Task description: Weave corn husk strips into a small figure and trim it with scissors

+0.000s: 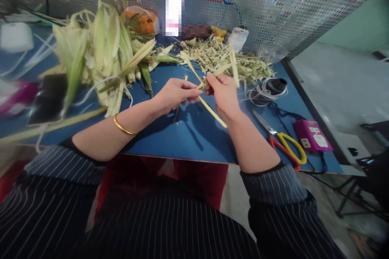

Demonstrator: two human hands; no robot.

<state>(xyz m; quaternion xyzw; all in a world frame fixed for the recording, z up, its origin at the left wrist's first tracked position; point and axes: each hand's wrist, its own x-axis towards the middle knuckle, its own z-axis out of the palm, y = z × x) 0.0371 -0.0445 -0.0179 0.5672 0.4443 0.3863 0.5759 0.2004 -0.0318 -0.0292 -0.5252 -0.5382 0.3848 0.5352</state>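
Pale yellow corn husk strips [212, 111] cross between my two hands above the blue table. My left hand [178, 95] pinches them near the crossing, thumb against fingers. Close beside it, my right hand [223, 93] is closed on the husk strips too, with its thumb and forefinger at the crossing. One strip end slants down to the right under my right hand, and other ends stick up behind the fingers. The exact way the strips overlap is hidden by my fingertips. Behind my hands lies a heap of husk scraps [255, 66].
Large corn husks [105, 44] are piled at left, near a dark phone-like slab [48, 99]. At right are a cord spool [267, 91], scissors [281, 139] with red and yellow handles, and a purple power socket [313, 135]. A perforated metal screen [264, 16] stands behind.
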